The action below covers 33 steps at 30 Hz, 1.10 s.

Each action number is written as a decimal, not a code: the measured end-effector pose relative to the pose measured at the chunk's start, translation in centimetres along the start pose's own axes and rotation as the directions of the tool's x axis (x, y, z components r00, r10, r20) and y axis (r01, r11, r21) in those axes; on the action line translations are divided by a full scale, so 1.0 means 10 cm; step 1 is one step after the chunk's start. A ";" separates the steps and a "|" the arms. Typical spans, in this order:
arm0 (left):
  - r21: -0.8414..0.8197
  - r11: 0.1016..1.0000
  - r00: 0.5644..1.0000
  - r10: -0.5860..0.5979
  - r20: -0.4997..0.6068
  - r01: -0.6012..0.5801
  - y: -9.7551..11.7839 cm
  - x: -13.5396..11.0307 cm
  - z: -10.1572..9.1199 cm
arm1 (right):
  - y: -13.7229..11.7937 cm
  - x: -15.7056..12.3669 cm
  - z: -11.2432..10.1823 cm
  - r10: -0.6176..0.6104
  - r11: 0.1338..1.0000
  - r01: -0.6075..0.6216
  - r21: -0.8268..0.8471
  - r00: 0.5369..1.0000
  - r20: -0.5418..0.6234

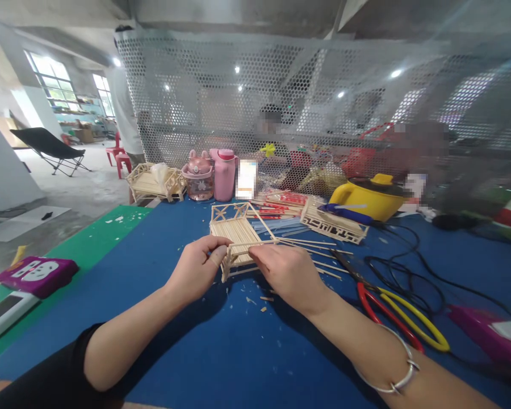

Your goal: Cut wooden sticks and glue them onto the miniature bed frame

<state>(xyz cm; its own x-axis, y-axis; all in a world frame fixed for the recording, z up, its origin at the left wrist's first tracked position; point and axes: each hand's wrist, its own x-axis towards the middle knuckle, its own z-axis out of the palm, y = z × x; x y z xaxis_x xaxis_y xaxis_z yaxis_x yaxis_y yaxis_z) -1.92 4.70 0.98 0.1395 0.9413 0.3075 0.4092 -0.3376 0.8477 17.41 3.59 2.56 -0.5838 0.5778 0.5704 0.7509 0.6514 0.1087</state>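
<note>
Three stick models (237, 232) are showing; one pink bottle (225, 180) and one yellow pot (366, 200) are standing near the table's (162, 244) far edge.

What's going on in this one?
A person sits or stands at a blue table, both bare hands on a small wooden model built from thin sticks. The left hand pinches its near left corner; the right hand has its fingertips on the near edge. Crossed-stick railing stands along the far side. Loose sticks lie beyond the right hand, with scissors to the right.
</note>
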 end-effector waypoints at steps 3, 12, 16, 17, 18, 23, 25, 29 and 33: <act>0.001 1.000 1.000 0.007 -0.007 -0.007 -0.01 0.00 0.00 | -0.01 0.01 0.01 0.021 1.000 -0.020 0.017 1.000 -0.007; 0.007 1.000 1.000 0.010 -0.015 -0.010 0.00 0.01 0.01 | -0.02 0.02 0.02 0.022 0.999 -0.022 0.048 1.000 -0.001; 0.019 1.000 0.999 -0.001 -0.049 0.002 -0.01 0.01 0.01 | -0.01 0.02 0.03 0.041 0.996 -0.042 0.077 0.999 0.012; 0.028 1.000 0.998 -0.011 -0.060 0.013 -0.02 0.02 0.00 | -0.01 0.02 0.02 0.048 0.995 -0.050 0.083 0.999 0.015; 0.037 0.999 0.997 -0.019 -0.075 0.022 -0.03 0.03 0.00 | 0.00 0.02 0.00 0.054 0.995 -0.055 0.085 0.998 0.021; 0.062 0.997 0.970 0.064 -0.233 -0.051 0.00 0.03 -0.09 | 0.00 -0.11 -0.21 0.078 0.992 -0.091 0.092 0.988 0.135; 0.106 0.982 0.952 0.176 -0.252 -0.154 0.06 -0.04 -0.10 | 0.00 -0.22 -0.33 0.111 0.984 -0.134 0.117 0.976 0.185; 0.123 0.886 0.888 0.456 -0.052 -0.447 0.16 -0.29 -0.02 | 0.01 -0.53 -0.49 0.237 0.960 -0.264 0.093 0.944 0.229; 0.086 0.891 0.895 0.447 -0.004 -0.445 0.11 -0.43 0.03 | 0.05 -0.88 -0.58 0.320 0.946 -0.325 -0.006 0.927 0.195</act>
<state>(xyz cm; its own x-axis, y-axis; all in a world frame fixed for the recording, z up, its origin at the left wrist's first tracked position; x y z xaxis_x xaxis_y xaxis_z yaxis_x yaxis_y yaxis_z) -1.76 0.28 0.50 0.3039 0.6912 0.6556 0.3806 -0.7190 0.5816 24.69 -4.00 2.29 -0.3609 0.8400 0.4051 0.9018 0.4251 -0.0780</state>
